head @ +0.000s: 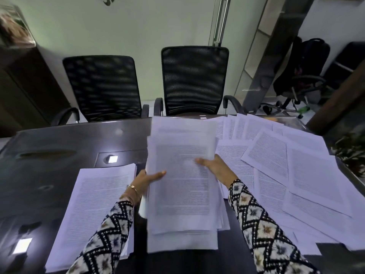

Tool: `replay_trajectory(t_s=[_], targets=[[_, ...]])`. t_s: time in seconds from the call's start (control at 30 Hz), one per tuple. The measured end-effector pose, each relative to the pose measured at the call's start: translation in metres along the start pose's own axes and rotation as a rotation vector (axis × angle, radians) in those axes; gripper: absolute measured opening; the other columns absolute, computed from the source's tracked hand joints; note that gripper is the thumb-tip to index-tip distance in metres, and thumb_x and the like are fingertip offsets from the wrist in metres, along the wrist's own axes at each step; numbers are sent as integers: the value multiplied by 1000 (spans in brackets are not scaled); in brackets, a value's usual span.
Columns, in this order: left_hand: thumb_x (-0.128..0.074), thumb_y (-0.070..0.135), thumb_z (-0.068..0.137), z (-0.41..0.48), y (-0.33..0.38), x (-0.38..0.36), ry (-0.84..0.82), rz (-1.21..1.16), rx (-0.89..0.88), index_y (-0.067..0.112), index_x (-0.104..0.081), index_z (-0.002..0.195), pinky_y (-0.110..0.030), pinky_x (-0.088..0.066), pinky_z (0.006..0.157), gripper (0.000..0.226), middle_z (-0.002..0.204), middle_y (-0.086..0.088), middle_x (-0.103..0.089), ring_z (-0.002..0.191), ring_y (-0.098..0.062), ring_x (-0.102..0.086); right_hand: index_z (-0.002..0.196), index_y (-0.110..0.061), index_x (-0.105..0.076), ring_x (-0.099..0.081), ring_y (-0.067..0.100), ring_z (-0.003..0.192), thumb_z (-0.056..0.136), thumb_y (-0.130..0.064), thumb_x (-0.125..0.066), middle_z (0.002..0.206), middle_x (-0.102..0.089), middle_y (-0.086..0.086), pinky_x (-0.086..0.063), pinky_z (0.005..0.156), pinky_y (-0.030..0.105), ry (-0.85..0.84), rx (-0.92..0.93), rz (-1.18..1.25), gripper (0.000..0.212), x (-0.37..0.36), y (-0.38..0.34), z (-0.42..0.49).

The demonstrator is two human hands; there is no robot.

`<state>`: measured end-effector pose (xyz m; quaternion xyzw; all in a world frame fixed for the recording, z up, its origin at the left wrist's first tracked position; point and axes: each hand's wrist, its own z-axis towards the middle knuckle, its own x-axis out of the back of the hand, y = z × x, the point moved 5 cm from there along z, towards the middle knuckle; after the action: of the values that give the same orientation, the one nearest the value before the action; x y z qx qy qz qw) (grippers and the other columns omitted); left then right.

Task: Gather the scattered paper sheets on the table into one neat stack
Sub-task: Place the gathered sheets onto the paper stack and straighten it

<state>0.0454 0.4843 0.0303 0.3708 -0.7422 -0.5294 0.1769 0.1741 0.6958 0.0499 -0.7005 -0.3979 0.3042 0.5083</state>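
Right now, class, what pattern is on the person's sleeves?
Black-and-white zigzag bands with small flower-like motifs on the long fabric sleeves; the head view shows it best.

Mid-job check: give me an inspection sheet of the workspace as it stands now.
Surface: dark glossy table, bright reflections on it.
Job's things: bundle of printed sheets held at centre, edges uneven; fairly neat stack lying at left; loose sheets fanned and overlapping at right.
Clutter: nothing seen.
Grippers: left hand grips the bundle's left edge; right hand grips its right edge; thumbs on top.
Cables: nothing seen.
Surroundings: two black mesh chairs across the table; plant at right edge.
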Motion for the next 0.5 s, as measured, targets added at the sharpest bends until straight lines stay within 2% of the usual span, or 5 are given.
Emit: replay_trajectory(t_s=[0.1,0.2,0.3,0.4,0.5], targets=[[-68,10,83,0,-28,8,144,-66,62,5,-67,99,-29,-58,69,17,94,-12,-73,83,-28,-67,119,-7,-64,-65,23,103,94,-25,-63,121,-68,12,-52,72,25,119,-57,112,31,1,13,-7],[-68,16,84,-5,-56,15,345,-198,126,-5,-60,118,-37,-51,82,41,109,-21,-66,83,-28,-64,115,-14,-62,-61,18,99,80,-53,-71,118,-66,4,-50,80,29,77,-260,-332,52,-3,59,-23],[-62,22,90,-17,-78,20,450,-25,230,-4,-50,127,-35,-43,93,47,121,-16,-57,109,-31,-55,102,-8,-67,-61,17,91,86,-30,-71,105,-67,7,-49,78,29,103,-296,-532,27,-2,99,-36],[-49,21,97,-20,-92,31,424,327,249,-1,-58,111,-27,-40,81,28,111,-16,-61,102,-27,-52,127,-6,-55,-56,21,96,97,-18,-49,116,-61,11,-44,80,30,253,-274,-539,33,0,98,-47],[-42,20,99,-23,-104,23,335,402,282,-2,-44,131,-32,-40,96,39,130,-18,-52,114,-32,-52,147,-9,-29,-51,31,123,102,-31,-40,142,-46,18,-40,92,31,182,-320,-577,51,-18,99,-51]])
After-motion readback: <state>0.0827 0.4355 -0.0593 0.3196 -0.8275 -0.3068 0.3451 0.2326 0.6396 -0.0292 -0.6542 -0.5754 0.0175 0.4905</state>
